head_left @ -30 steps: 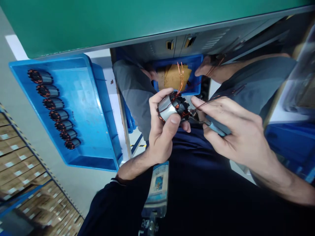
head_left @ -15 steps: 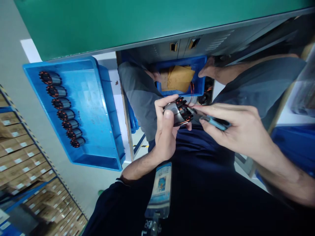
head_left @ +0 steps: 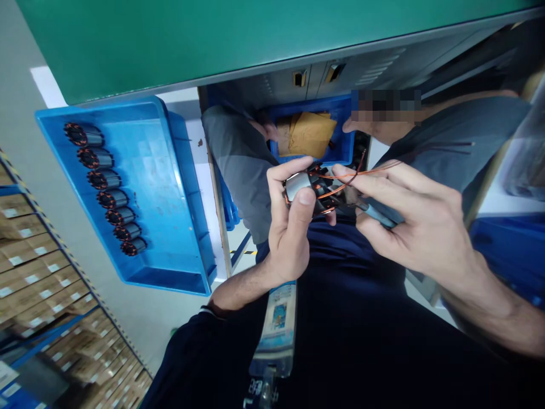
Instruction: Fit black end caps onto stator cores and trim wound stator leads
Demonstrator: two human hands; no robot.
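"Head view first: what is the left hand (head_left: 289,244) doing?"

"Grasping the wound core (head_left: 299,187). Its thumb lies on the metal side, and the other fingers wrap the body, so the core sits between them with its black end facing the right hand (head_left: 421,221)."

"And that right hand?"

"Closed on a blue-handled tool (head_left: 381,216), whose metal end is near the black end. Copper wires (head_left: 338,190) run from the core toward the index finger; whether they are pinched, I can't tell."

"Farther out?"

"Yellow paper (head_left: 313,133) lies in a blue bin (head_left: 348,142) beyond the hands. Off to the left, a blue tray (head_left: 164,227) holds a row of similar cores (head_left: 104,179), beside the green tabletop (head_left: 255,40)."
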